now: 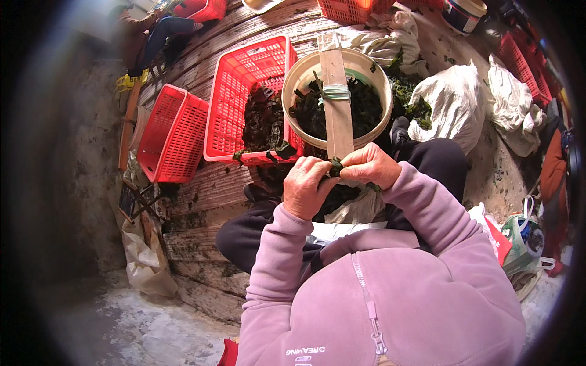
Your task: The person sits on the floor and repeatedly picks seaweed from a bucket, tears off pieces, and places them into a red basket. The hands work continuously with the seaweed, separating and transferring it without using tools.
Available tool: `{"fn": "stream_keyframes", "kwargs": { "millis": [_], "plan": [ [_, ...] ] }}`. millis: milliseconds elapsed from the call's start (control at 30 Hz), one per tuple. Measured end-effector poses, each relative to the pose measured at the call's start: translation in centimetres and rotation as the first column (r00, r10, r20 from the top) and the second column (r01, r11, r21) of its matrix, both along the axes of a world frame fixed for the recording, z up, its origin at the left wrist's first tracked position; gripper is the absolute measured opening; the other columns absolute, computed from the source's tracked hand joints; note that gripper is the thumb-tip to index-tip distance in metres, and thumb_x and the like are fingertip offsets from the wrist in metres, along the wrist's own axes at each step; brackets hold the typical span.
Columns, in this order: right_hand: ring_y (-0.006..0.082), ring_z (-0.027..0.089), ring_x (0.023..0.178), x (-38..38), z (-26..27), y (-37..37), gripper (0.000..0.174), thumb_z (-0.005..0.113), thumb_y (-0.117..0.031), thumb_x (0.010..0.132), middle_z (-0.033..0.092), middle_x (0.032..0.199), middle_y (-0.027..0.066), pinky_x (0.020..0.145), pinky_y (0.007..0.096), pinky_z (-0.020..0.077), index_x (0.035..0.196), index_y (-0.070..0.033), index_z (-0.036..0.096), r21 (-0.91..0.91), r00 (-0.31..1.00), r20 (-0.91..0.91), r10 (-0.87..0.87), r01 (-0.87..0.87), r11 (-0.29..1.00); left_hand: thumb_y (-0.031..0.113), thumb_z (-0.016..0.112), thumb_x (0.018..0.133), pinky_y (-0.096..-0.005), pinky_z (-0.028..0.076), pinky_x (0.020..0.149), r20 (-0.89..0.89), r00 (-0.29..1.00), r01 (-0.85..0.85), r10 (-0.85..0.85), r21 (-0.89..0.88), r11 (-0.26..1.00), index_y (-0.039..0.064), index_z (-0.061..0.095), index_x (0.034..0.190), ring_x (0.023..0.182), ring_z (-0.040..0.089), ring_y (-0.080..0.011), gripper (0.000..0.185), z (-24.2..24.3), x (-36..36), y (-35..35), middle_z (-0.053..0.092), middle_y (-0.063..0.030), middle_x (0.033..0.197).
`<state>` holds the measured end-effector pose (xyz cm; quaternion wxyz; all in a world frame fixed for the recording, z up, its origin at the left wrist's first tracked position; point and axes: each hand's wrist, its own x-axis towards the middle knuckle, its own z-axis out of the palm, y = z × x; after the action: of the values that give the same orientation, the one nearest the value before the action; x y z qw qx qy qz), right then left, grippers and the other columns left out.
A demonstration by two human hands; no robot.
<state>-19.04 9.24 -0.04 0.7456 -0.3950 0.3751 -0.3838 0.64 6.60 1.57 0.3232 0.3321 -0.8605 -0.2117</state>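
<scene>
My left hand (pixel 306 186) and my right hand (pixel 371 165) meet just below the near end of a wooden board (pixel 337 105), both pinching a small dark green piece of seaweed (pixel 336 167). The board lies across the rim of a round cream bucket (pixel 385 110), with pale green cord wound around it. Dark seaweed (pixel 366 103) fills much of the bucket. Left of the bucket, a red plastic basket (pixel 224 96) holds more dark, wet seaweed (pixel 263 119); some pieces hang on its near rim.
Another red basket (pixel 183 142) stands further left. White sacks (pixel 453 100) and loose seaweed (pixel 405 89) lie right of the bucket. A person (pixel 146 34) sits at the upper left beside a red basket (pixel 201 10). Plastic bags (pixel 524 238) are at the right.
</scene>
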Motion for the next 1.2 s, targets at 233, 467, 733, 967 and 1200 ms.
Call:
{"fn": "stream_keyframes", "kwargs": {
  "millis": [233,467,733,967,1200],
  "plan": [
    [0.0052,0.052,0.066,1.9,0.5,0.6,0.014,0.067,-0.010,0.079,0.058,0.067,-0.0007,0.059,0.0202,0.0422,0.084,0.003,0.065,-0.228,0.969,-0.175,-0.176,0.134,0.964,0.023,0.069,0.067,-0.0313,0.047,0.059,0.298,0.954,0.111,-0.039,-0.227,0.968,0.008,0.050,0.070,0.069,0.056,-0.0225,0.024,0.3,0.4,0.4,0.052,-0.0054,0.070],
    [0.0061,0.055,0.066,-1.5,2.6,0.6,0.006,0.062,-0.003,0.078,0.062,0.068,0.0039,0.061,0.0218,0.0446,0.081,0.001,0.065,-0.470,0.866,-0.463,-0.190,-0.057,0.881,0.007,0.065,0.070,-0.0305,0.044,0.052,-0.111,0.987,0.142,-0.113,0.303,0.942,0.001,0.060,0.076,0.054,0.052,-0.0254,0.010,-1.3,3.5,0.2,0.056,-0.0103,0.067],
    [0.0035,0.051,0.063,-1.8,4.4,0.9,0.005,0.062,-0.002,0.079,0.061,0.067,0.0018,0.057,0.0208,0.0424,0.080,0.002,0.064,-0.474,0.853,-0.452,-0.262,0.020,0.881,0.005,0.058,0.081,-0.0186,0.035,0.048,-0.550,0.813,0.415,0.192,0.778,0.472,0.000,0.060,0.074,0.054,0.046,-0.0056,0.009,0.2,3.8,0.7,0.056,-0.0032,0.066],
    [0.0025,0.048,0.060,-1.1,5.4,0.8,0.006,0.062,-0.003,0.080,0.059,0.066,-0.0002,0.054,0.0200,0.0404,0.080,0.002,0.063,-0.486,0.881,-0.405,-0.243,0.018,0.874,-0.004,0.058,0.077,-0.0196,0.042,0.041,-0.567,0.706,0.409,0.425,0.816,0.408,-0.002,0.057,0.082,0.050,0.053,-0.0093,0.005,0.6,2.8,0.4,0.061,-0.0108,0.071],
    [0.0046,0.052,0.068,-1.4,9.1,0.2,0.021,0.065,-0.006,0.079,0.061,0.074,0.0025,0.063,0.0212,0.0440,0.098,0.002,0.059,-0.462,0.850,-0.499,-0.168,-0.097,0.881,-0.006,0.052,0.081,-0.0163,0.037,0.043,-0.736,0.561,0.655,0.378,0.675,0.341,-0.003,0.050,0.113,0.051,0.048,-0.0066,0.033,2.4,2.7,-0.7,0.056,-0.0051,0.067]
  ]
}}
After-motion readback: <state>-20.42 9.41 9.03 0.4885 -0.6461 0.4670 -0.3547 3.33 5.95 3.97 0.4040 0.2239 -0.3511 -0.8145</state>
